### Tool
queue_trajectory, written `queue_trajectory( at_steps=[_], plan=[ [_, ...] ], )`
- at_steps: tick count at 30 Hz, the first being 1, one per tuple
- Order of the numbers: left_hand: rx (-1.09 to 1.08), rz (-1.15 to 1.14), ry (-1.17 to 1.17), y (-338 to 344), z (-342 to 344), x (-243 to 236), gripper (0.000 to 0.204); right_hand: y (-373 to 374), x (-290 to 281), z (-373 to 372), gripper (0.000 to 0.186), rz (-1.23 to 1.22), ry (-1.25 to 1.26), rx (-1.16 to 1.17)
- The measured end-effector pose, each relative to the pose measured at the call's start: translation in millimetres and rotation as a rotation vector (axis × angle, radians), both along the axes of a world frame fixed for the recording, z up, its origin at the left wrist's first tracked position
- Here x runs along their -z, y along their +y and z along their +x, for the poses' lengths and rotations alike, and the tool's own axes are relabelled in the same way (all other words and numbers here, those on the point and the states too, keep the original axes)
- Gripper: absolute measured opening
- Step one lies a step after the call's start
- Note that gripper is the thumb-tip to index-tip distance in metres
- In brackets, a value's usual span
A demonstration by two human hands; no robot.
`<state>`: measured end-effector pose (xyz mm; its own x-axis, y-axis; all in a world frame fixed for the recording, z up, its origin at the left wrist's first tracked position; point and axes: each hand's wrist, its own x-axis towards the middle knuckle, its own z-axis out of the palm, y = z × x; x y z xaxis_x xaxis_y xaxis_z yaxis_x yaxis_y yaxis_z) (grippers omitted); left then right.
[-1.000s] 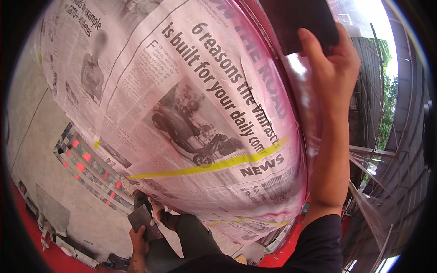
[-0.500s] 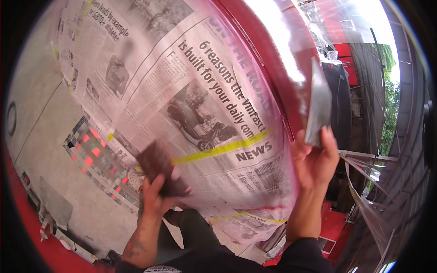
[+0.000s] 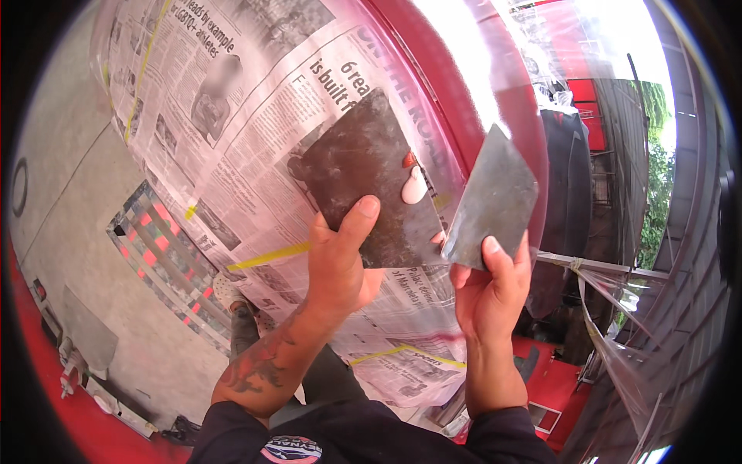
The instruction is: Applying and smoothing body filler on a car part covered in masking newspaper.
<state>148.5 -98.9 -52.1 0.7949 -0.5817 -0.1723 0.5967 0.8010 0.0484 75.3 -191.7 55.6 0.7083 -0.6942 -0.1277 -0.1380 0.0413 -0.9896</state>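
Observation:
My left hand is closed on a dark, smudged mixing board, its thumb on top and the other fingers mostly hidden underneath. A pale dollop of putty sits near the board's right edge, beside a small red dab. In my right hand is a thin grey spreader, pinched at its lower end with the thumb on its face. The spreader's lower left corner is close to the board's right corner; whether they touch I cannot tell. Both are above a newspaper-covered panel.
Yellow tape crosses the newspaper. Beyond it curves a glossy red car body surface. On the concrete floor at left lies a patterned grate. Clear plastic sheeting hangs at right. A patterned shoe shows below.
My left hand has lifted the board up and to the right, turning its face into view. My right hand has moved left and down with the spreader, toward the board.

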Motion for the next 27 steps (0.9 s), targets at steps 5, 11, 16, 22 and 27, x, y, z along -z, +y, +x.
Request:
queue_trajectory(
  at_steps=[5, 11, 16, 22, 27],
  plan=[
    [-0.084, 0.122, 0.038, 0.1, -3.5, -3.1, 0.03, -7.8, -5.7, -1.1, 0.039, -0.371, -0.093, 0.161],
    [-0.237, 0.457, -0.118, -4.5, -11.0, -3.6, 0.013, -5.5, -7.2, -8.2, 0.055, -0.553, -0.049, 0.062],
    [-0.3, 0.472, -0.106, -6.5, -16.8, 6.1, 0.017, -9.9, -5.8, -9.1, 0.053, -0.736, 0.01, 0.011],
    [-0.219, 0.359, -0.122, 43.7, -44.1, 55.9, 0.044, -66.5, -34.4, 8.1, 0.023, -0.756, -0.006, 0.045],
    [0.26, 0.984, -0.143, 160.7, -123.9, 182.9, 0.037, -120.3, -35.8, 37.2, 0.027, -0.709, 0.074, -0.08]
  ],
)
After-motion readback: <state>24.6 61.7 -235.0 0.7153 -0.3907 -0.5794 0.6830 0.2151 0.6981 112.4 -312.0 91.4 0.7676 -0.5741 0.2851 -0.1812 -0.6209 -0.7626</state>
